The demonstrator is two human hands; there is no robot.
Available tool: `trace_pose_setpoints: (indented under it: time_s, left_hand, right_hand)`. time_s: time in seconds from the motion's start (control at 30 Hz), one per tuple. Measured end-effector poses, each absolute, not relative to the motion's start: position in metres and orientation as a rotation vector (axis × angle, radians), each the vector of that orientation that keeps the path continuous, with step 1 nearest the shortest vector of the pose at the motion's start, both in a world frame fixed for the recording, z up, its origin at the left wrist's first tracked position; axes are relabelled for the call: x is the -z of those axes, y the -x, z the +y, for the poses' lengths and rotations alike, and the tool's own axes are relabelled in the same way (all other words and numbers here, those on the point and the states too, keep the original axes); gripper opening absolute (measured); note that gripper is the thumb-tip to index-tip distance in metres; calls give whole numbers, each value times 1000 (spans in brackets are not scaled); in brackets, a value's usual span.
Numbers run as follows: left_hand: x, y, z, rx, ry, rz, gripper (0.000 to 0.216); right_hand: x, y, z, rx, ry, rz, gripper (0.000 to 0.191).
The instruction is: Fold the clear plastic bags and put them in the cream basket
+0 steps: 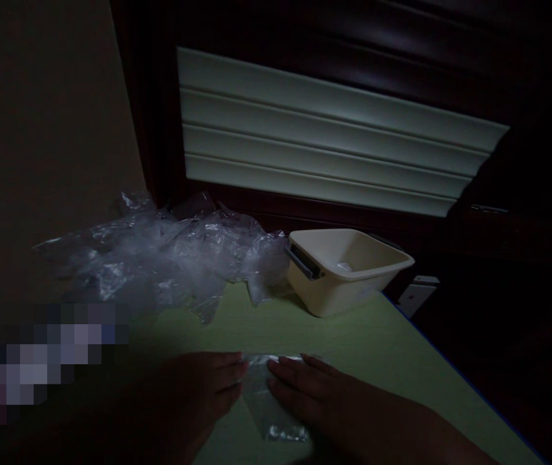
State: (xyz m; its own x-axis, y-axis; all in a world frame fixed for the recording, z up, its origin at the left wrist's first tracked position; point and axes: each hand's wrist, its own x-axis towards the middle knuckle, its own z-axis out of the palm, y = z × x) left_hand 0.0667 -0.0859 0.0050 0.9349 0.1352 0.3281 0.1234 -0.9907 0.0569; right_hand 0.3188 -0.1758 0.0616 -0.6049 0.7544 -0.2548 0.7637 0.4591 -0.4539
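A clear plastic bag (262, 397) lies flat on the green bench (382, 368), inward from its blue right edge. The right hand (317, 387) rests across the bag, its grip wide and the fingers out straight; the left hand (211, 381), grip likewise wide, has its fingertips at the bag's left side. A cream tub (329, 290) stands at the far right corner, beside a heap of clear plastic (179, 255) along the far left.

The cream, box-shaped plastic bin (322, 290) is looking smooth and satiny. Left of it, a crumpled heap of clear plastic film (198, 252) is glinting; in front, a flat clear plastic piece (267, 407) is shining. Beneath it, the pale-green tabletop (368, 352) is appearing matt.
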Motion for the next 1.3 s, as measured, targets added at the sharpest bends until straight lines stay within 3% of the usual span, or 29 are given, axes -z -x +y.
trace_pose_setpoints:
  time_s: [0.13,0.37,0.6,0.8,0.93,1.07,1.2,1.3]
  left_hand:
    - [-20,-72,-87,-560,-3080,167,40]
    - [-14,-67,-87,-639,-3085,198,44]
    - [-6,-61,-82,-537,-3045,221,43]
    - [-11,-67,-86,-674,-3091,202,39]
    - [-10,-71,-87,-673,-3087,227,29]
    - [-12,-74,-85,-671,-3041,222,19]
    - [-9,-75,-81,-743,-2911,283,14]
    - [1,-75,-76,-797,-2834,460,30]
  right_hand:
    - [-68,-309,-171,913,-1488,2667,87]
    - [-51,-298,-170,883,-1488,2686,87]
    - [-35,-357,-204,740,-1772,2587,73]
    - [-40,-362,-201,778,-2018,2499,61]
    - [-47,-342,-169,663,-2099,2660,34]
    - [-41,-338,-144,666,-2087,2587,42]
    - [-37,-339,-140,767,-2061,2586,29]
    - [-36,-336,-144,857,-2073,2611,18]
